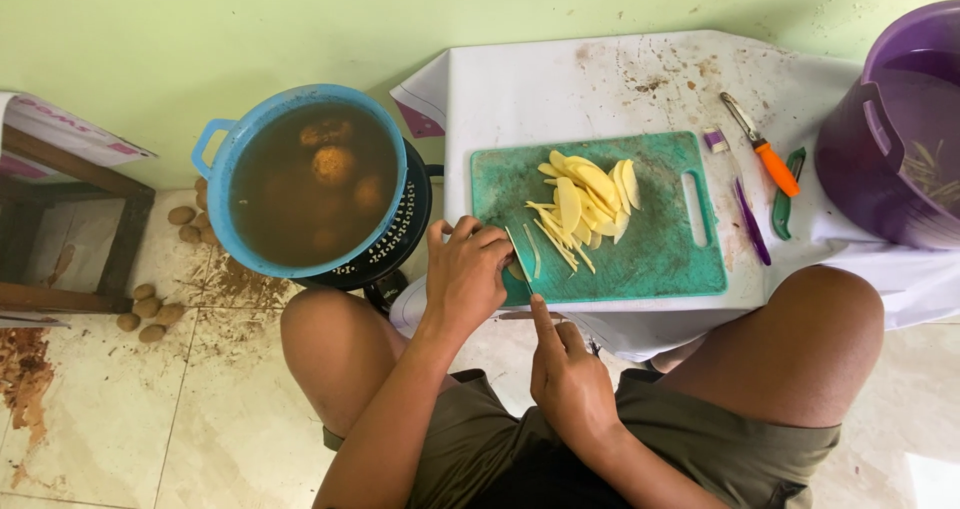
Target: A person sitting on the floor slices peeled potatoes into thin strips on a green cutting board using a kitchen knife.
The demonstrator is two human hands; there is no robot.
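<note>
While the left hand (468, 269) curls down over a small piece of potato (516, 269) at the near left corner of the green cutting board (655, 259), fingers bent and pinning it, the right hand (568, 369) sits just near of the board's edge, closed around a knife (530, 315) whose blade lies flat along that edge, forefinger stretched along it. Pale potato slices (590, 194) are heaped mid-board, with thin sticks beside them. Because the piece is small and the fingertips crowd over it, the blade could likely nick them. Since the cutting happens right at the corner, the piece could slip off toward the blue basin (230, 149) of brown water on the left.
</note>
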